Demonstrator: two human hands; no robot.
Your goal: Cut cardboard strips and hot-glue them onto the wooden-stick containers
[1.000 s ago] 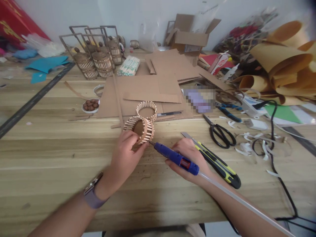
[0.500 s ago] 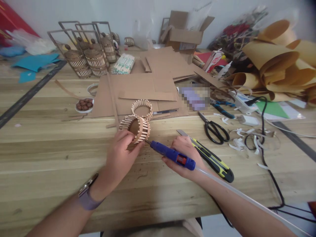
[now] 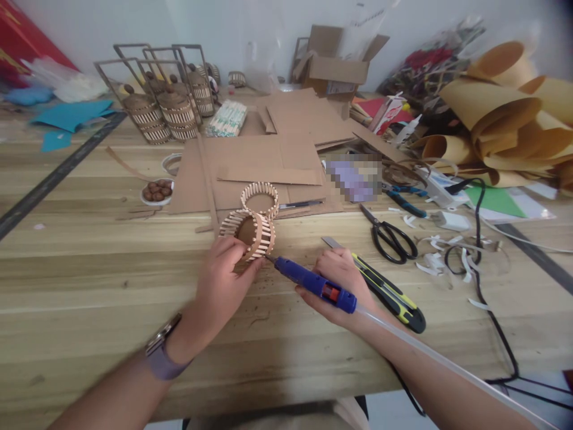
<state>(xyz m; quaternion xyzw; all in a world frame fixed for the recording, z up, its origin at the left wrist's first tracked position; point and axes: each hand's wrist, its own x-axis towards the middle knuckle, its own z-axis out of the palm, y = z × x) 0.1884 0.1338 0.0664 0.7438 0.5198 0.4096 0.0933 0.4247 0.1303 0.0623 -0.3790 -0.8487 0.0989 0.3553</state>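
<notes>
My left hand pinches the near edge of a small round basket made of short wooden sticks and a brown cardboard band. The basket is tilted on its side, its opening toward the left. In my right hand is a blue hot glue gun, fed by a long clear glue stick. The gun's nozzle points at the basket's lower edge, close to my left thumb; I cannot tell whether it touches. Just behind the basket stands a ring of wooden sticks on cardboard.
A utility knife and black scissors lie to the right, near pliers and a black cord. Cardboard sheets cover the middle. Finished lantern-like baskets stand back left, beside a bowl of brown balls.
The whole view has shifted slightly, so everything sits a little lower and farther right. Both hands keep their hold on the basket and the glue gun.
</notes>
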